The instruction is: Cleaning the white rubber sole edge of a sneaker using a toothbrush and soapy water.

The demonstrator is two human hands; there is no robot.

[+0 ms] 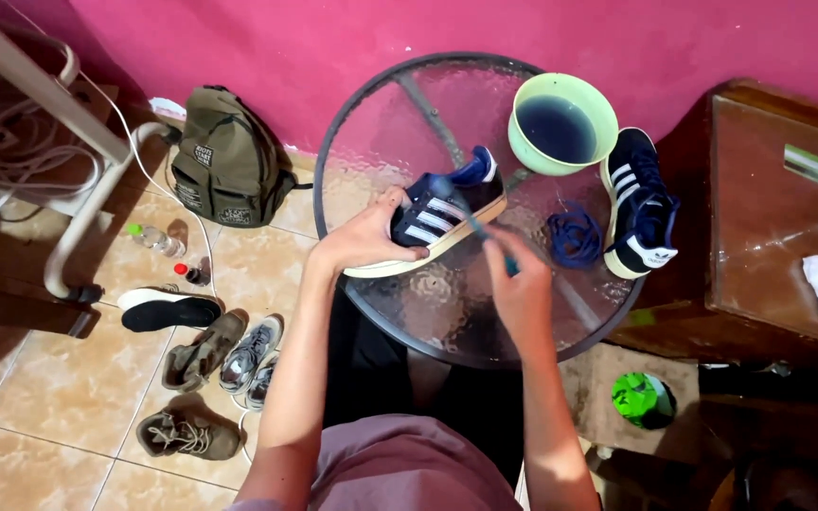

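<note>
I have the navy low-top sneaker with white side stripes and a cream sole at the centre of the round frosted-glass table, tipped onto its side so the striped flank faces up to me; my left hand closes around its heel end from nine o'clock, thumb on top, fingers curled under, which steadies it; my right hand comes in from five o'clock, fingers pinched shut on a thin blue-handled brush whose blurred head lies on the stripes. At three o'clock lies the pulled-out bundle of navy laces, out of the bristles' way; past it stands the matching second sneaker, upright at the rim; at one o'clock sits the pale green plastic basin of dark water, within my brush hand's reach. On the tiled floor at nine o'clock wait an olive canvas backpack and several other shoes.
</note>
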